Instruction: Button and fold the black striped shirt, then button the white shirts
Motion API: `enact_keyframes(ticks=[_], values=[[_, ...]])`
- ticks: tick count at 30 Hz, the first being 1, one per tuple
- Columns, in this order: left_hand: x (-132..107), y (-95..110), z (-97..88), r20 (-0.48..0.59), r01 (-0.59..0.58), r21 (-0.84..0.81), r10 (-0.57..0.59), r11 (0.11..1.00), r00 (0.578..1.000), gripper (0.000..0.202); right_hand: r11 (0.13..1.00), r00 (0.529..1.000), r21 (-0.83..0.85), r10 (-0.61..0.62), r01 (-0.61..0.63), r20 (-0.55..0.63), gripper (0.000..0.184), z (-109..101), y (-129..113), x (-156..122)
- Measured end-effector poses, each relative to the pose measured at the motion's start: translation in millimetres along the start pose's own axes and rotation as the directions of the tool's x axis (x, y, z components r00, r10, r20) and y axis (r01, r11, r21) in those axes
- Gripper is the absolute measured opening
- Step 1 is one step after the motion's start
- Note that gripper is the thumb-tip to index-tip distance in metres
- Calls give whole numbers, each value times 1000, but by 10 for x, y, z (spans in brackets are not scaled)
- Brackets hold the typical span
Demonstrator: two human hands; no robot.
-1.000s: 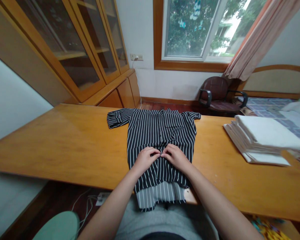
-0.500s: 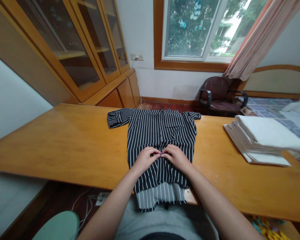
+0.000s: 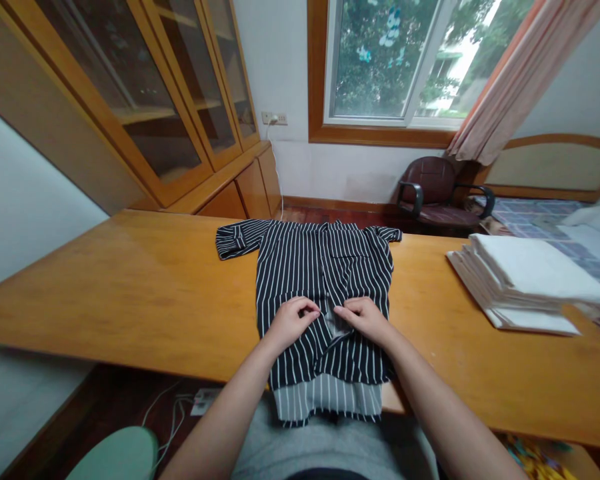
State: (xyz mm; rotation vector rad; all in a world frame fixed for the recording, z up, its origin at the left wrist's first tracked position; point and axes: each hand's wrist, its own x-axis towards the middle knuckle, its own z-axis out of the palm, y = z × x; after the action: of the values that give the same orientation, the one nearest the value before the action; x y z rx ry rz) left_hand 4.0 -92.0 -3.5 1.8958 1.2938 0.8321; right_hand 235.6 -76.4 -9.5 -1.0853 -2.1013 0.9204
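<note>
A black shirt with white stripes [image 3: 325,267] lies flat on the wooden table [image 3: 145,287], its hem hanging over the near edge. My left hand [image 3: 290,321] pinches the left front edge of the shirt near its middle. My right hand [image 3: 366,319] pinches the right front edge. The two edges are pulled a little apart, and the paler inside of the cloth shows in the gap between my hands.
A stack of folded white cloth [image 3: 527,280] sits at the table's right end. A dark armchair [image 3: 437,193] stands under the window beyond the table. Glass-door cabinets [image 3: 180,100] line the left wall. A pale green seat [image 3: 115,457] is at lower left.
My hands, which were touching at the shirt's middle, have drawn apart, opening the front of the shirt between them. The right hand has shifted right.
</note>
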Motion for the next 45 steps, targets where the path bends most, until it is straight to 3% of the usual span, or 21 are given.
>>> enact_keyframes(ticks=[5,7,10,14,18,24,29,33,35,37,39,42,44,45], values=[[-38,13,-22,108,-60,36,55,998,993,10,989,956,-147,-17,-27,-294,24,-141,68,117],[-53,20,-15,162,-105,83,91,991,983,9,962,939,-274,-74,-22,-337,20,-168,138,178],[-79,40,-2,221,-152,139,119,979,968,9,893,956,-450,-109,-26,-272,34,-147,253,223],[-141,68,10,271,-172,144,129,974,954,9,806,978,-590,-85,-45,-192,19,-77,327,208],[-242,111,25,305,-165,156,112,974,946,9,802,992,-597,-71,-8,-109,5,-65,294,144],[-496,289,115,390,-143,192,58,971,919,10,821,997,-567,-68,70,24,6,-95,155,-114],[-753,523,228,548,-197,159,79,967,832,8,896,990,-439,-12,74,143,7,-228,-4,-407],[-762,726,158,648,-292,84,170,953,742,8,955,932,-294,134,-32,337,8,-428,-82,-582],[-630,782,41,615,-311,77,201,947,763,9,959,886,-260,213,-109,413,8,-515,-98,-635],[-419,755,-98,490,-302,120,208,946,847,17,947,831,-256,298,-195,470,7,-585,-112,-664],[-174,625,-218,291,-277,208,211,938,933,23,911,763,-299,403,-283,506,7,-648,-135,-670],[132,299,-297,105,-198,407,170,892,980,31,837,671,-400,541,-373,508,8,-744,-189,-632],[248,85,-266,78,-105,534,75,839,994,43,828,670,-419,552,-373,496,11,-805,-230,-564],[279,0,-227,90,-77,578,30,813,995,49,841,697,-407,530,-357,483,14,-829,-248,-515]])
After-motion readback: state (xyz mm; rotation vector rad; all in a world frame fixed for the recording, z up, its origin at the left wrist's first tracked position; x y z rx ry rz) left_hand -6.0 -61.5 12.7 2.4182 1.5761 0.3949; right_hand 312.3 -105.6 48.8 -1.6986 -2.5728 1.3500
